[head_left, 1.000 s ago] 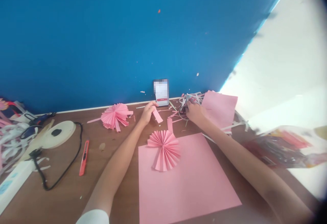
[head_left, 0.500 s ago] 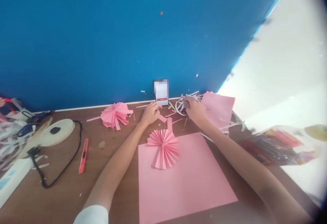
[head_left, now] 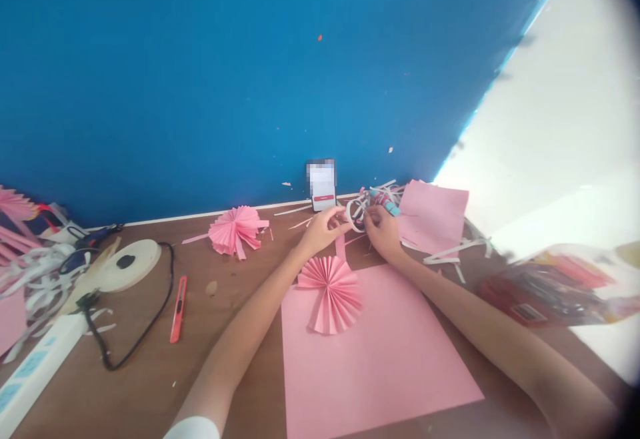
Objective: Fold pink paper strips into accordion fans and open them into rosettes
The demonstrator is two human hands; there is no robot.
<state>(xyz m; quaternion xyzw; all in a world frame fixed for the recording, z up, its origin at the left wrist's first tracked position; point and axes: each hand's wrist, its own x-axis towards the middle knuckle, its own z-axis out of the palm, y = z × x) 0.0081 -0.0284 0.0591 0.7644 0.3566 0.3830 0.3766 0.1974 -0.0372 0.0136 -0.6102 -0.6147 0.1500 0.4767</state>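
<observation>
My right hand (head_left: pixel 384 229) has its fingers closed at the right side of a white ring (head_left: pixel 349 215) that looks like a roll of tape. My left hand (head_left: pixel 323 229) comes up to the ring's left side, thumb and forefinger apart in a C shape, their tips close to its edge. Below the hands, a pink pleated paper fan (head_left: pixel 331 295) lies on a large pink paper sheet (head_left: pixel 385 365). A pink paper strip (head_left: pixel 341 248) sits just above the fan. Farther left is another pleated pink rosette (head_left: pixel 235 231) with paper strips on it.
A phone (head_left: pixel 323 185) leans against the blue wall. Pink paper (head_left: pixel 435 215) and white strips lie right of the hands. Leftward are a red cutter (head_left: pixel 179 309), a black cable (head_left: pixel 145 335), a large white roll (head_left: pixel 143 265) and a power strip (head_left: pixel 45 365). A plastic packet (head_left: pixel 545 285) lies far right.
My left hand has moved right, from the table in front of the phone to the white ring. The ring has shifted slightly, and a blue-and-pink thing shows behind my right hand. The view has turned slightly left.
</observation>
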